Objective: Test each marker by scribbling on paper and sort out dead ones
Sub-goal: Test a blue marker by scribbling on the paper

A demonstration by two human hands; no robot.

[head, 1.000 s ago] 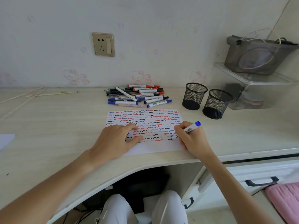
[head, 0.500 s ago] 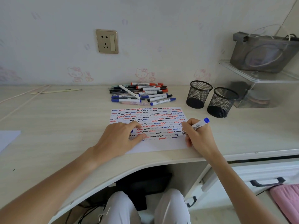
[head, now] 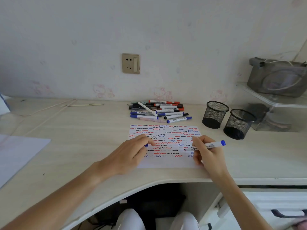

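Curving along its near edge, the pale wood-grain desk [head: 79,146] carries scribbled paper [head: 166,161]; the left hand [head: 127,155] pinches a blue cap there, the right hand [head: 207,155] grips a blue marker [head: 211,144]. Beyond: marker pile [head: 159,112], mesh cups [head: 215,114], wall socket [head: 130,63].

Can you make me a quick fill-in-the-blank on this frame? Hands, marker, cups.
1. The right hand holds a marker whose rear end is coloured ____.
2. The left hand rests on the ____ covered in squiggles.
3. The number of black mesh cups standing at the right of the desk is ____.
4. The pile of markers lies on the desk below the wall ____.

Missing words: blue; paper; two; socket
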